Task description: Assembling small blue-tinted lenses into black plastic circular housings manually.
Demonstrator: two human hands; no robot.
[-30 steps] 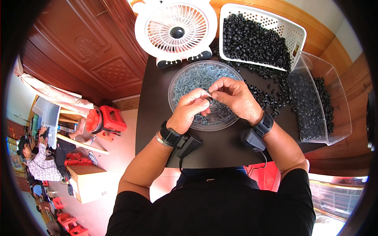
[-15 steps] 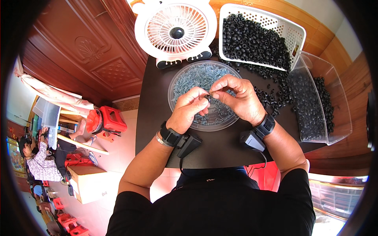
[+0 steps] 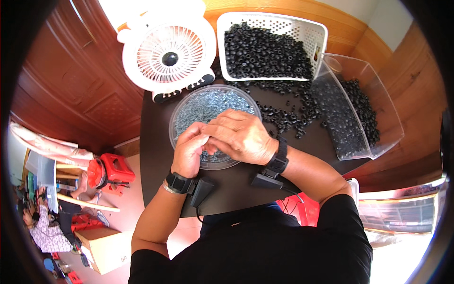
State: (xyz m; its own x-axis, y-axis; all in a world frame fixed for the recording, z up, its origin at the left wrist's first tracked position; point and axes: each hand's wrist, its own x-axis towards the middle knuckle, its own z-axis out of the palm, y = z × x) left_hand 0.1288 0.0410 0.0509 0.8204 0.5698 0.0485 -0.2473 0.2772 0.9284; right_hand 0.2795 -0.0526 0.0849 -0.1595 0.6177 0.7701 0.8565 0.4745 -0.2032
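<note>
At the centre of the frame a round clear bowl (image 3: 189, 118) of small grey bits sits on the dark worktop (image 3: 236, 184). Over its lower edge the left hand (image 3: 189, 151) and right hand (image 3: 239, 137) press together, fingertips pinched; what they pinch is hidden. Black rings fill the white basket (image 3: 317, 33) at upper right, with a white fan (image 3: 168, 57) at upper left.

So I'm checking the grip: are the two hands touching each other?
Touching. The head view shows the right hand lying against the left hand over the round bowl, no gap between them.
</note>
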